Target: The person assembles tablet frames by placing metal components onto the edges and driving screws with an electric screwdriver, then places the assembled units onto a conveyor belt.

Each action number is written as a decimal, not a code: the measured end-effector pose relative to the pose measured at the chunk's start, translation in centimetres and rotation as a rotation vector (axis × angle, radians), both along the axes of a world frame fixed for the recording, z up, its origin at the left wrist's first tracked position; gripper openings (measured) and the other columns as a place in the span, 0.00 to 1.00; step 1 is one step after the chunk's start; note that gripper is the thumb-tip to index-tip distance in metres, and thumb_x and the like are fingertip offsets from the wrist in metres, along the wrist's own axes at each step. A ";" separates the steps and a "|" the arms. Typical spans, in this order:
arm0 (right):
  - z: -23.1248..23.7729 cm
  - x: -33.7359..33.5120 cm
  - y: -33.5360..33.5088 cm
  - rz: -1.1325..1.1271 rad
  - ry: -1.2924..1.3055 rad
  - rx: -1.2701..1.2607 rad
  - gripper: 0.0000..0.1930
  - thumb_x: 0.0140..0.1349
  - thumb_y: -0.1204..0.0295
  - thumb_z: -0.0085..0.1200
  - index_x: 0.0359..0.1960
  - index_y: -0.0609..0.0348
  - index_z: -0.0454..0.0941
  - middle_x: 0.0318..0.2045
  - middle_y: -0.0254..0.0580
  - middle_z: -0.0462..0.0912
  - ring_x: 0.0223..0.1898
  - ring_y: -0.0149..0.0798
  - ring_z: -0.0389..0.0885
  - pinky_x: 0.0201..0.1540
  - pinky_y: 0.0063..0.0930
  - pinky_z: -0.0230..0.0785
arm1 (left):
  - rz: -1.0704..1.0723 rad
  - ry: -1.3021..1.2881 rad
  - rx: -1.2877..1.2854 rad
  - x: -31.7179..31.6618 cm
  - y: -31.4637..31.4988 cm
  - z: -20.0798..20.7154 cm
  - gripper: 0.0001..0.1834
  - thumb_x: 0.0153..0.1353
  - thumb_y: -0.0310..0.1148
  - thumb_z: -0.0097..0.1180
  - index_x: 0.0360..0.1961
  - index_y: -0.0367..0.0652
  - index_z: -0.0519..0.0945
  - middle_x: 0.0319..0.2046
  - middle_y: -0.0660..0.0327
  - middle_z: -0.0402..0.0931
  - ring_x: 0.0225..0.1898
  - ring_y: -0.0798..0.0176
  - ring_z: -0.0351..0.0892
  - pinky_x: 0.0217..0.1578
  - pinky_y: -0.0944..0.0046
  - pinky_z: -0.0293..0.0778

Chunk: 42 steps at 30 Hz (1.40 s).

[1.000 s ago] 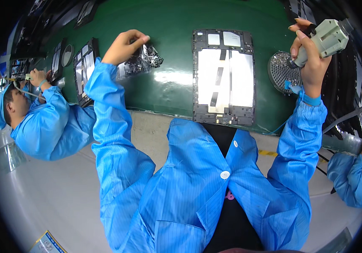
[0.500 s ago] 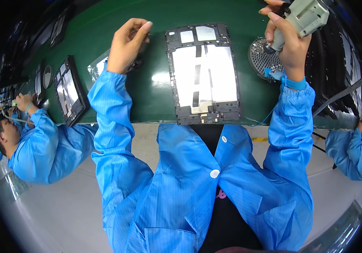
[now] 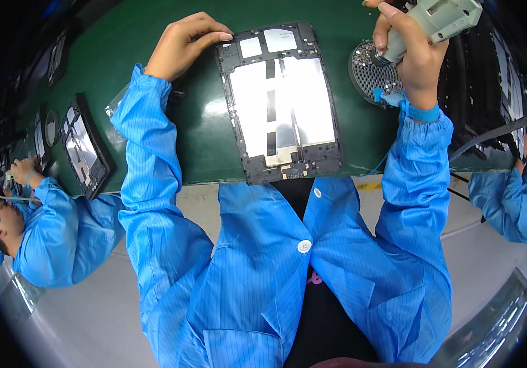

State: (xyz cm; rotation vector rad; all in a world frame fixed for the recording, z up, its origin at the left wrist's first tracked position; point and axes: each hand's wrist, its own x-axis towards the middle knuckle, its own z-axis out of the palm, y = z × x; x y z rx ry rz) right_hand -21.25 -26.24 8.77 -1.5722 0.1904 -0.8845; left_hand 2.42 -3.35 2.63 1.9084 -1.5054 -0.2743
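Observation:
An opened tablet [image 3: 312,110] lies before me on the green bench, its dark frame around bright silver panels. My left hand [image 3: 183,46] has thumb and fingers closed at its far left corner. In my right hand [image 3: 420,64] is a pale grey-green electric screwdriver [image 3: 444,21], its body slanting up to the right. The driver's dark nose points down over a round perforated screw tray [image 3: 368,80] that holds many small screws. The nose hides its bit. A blue wrist strap [image 3: 422,114] with a thin cord circles my right wrist.
Another opened tablet [image 3: 85,144] lies at the left, near a co-worker in blue [image 3: 64,230]. Beyond my right arm are dark stacked parts [image 3: 478,92] and a grey cable [image 3: 499,132]. A second co-worker's blue sleeve [image 3: 509,205] shows at the far right.
My left hand has moved from beside the tablet onto its far left corner. The tablet now sits slightly turned, its far end leaning left. The screwdriver stays over the screw tray.

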 end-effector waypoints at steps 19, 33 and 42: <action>0.7 -1.2 -2.3 -0.251 -0.030 -0.062 0.10 0.60 0.79 0.54 0.42 0.71 0.79 0.32 0.45 0.85 0.15 0.28 0.74 0.17 0.19 0.65 | 0.247 -0.007 -0.143 -1.1 0.5 -2.6 0.07 0.58 0.29 0.66 0.32 0.35 0.84 0.27 0.61 0.78 0.29 0.69 0.77 0.32 0.69 0.74; -1.9 -5.2 -4.6 -0.351 -0.072 0.014 0.10 0.63 0.76 0.51 0.40 0.74 0.76 0.22 0.45 0.81 0.13 0.29 0.71 0.16 0.21 0.64 | 0.230 -0.245 -0.186 -3.1 0.7 -2.4 0.05 0.60 0.23 0.62 0.37 0.32 0.83 0.32 0.56 0.79 0.32 0.63 0.80 0.36 0.68 0.76; -3.2 -4.3 -4.6 -0.128 -0.003 0.002 0.12 0.65 0.73 0.48 0.30 0.72 0.79 0.12 0.37 0.73 0.11 0.27 0.67 0.17 0.18 0.61 | 0.253 0.035 -0.040 -2.1 1.6 -2.5 0.08 0.66 0.27 0.58 0.43 0.33 0.82 0.38 0.61 0.79 0.40 0.70 0.78 0.43 0.72 0.72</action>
